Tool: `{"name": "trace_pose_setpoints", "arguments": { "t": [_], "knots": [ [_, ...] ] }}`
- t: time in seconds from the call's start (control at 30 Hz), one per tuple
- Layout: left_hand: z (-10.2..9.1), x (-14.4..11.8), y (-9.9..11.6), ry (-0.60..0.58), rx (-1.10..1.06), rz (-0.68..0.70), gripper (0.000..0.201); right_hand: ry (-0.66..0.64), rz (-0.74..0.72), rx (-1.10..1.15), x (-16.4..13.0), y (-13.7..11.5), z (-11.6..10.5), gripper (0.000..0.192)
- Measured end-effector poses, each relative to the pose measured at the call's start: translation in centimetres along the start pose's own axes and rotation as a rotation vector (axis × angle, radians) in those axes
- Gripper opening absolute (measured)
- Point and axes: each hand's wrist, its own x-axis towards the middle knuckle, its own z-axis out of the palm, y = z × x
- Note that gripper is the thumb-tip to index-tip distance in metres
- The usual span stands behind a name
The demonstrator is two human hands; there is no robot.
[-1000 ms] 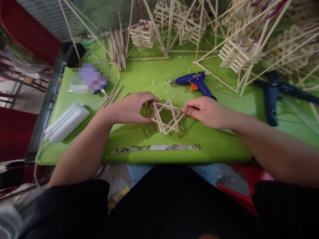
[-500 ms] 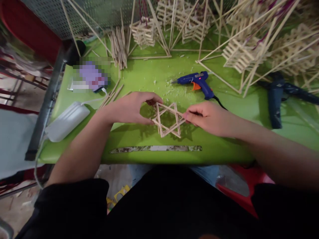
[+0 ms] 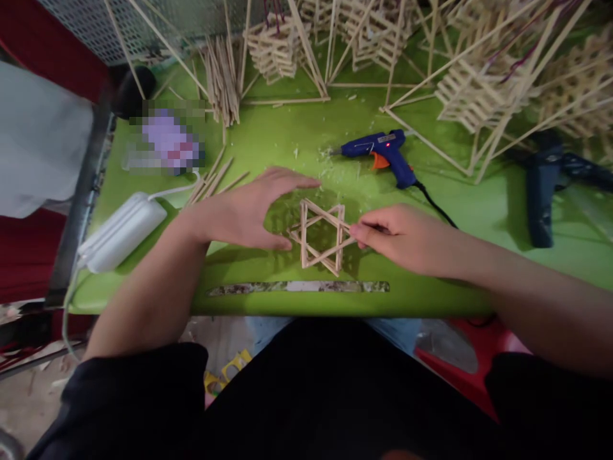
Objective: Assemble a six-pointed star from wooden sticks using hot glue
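Head view: I have a star of wooden sticks (image 3: pixel 303 236) between my left hand (image 3: pixel 249 207) and my right hand (image 3: pixel 400 239), toward the near edge of the green surface (image 3: pixel 268 140); whether it is raised or resting I cannot tell
Star risk: only the right clearly grips it, so a slack pinch could let it tip or turn, and too hard a squeeze could crack a joint
Burn risk: a red light shows on the blue glue gun (image 3: pixel 383 150) just beyond, so its tip may be hot; knuckles swung forward could brush it or drag the black cord (image 3: pixel 435 204)
Left pose: fingers spread in a wide C, thumb just beside the star's left point, contact unclear; wrist low, arm coming in from the lower left
Right pose: thumb and fingers pinch the star's right point, knuckles up, arm slanting in from the right
Near edge: a speckled flat strip (image 3: pixel 299 287) lies closer to me, where a dropped star might catch it
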Motion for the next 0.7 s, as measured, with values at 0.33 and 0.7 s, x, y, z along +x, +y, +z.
{"name": "trace_pose_setpoints", "arguments": {
  "t": [0.33,0.7],
  "knots": [
    [1.6,0.5,3.9,-0.067,0.214,-0.075,0.116,-0.008,0.002,0.003,0.0,0.4,0.3,0.066],
    [1.8,0.4,3.1,-0.081,0.17,-0.029,0.115,0.676,0.114,-0.395,1.9,2.7,-4.6,0.039]
  ]
}}
